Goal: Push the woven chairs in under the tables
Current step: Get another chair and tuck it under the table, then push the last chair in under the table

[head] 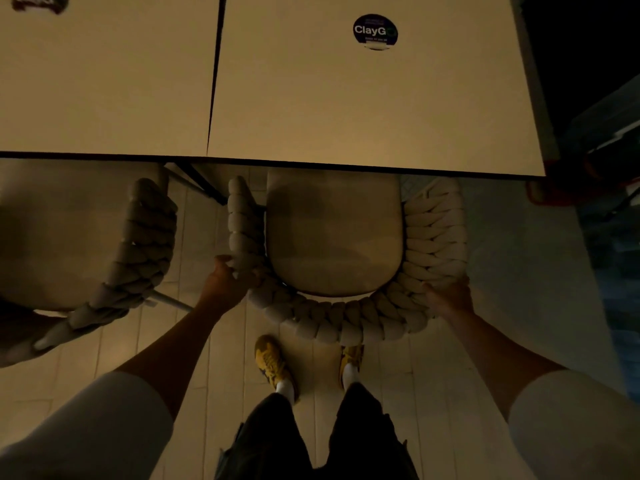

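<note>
A woven chair (346, 317) with a thick braided cream back and a pale seat cushion (332, 237) stands right in front of me. The front of its seat lies under the edge of the right table (346, 109). My left hand (225, 282) grips the braided back at its left corner. My right hand (450, 296) grips the back at its right corner. A second woven chair (131, 258) stands at the left, its seat partly under the left table (104, 81).
The two pale tables stand side by side with a narrow gap between them. A round dark sticker (375, 31) is on the right table. My yellow shoes (272, 362) are just behind the chair on the tiled floor. Dark objects stand at the right edge.
</note>
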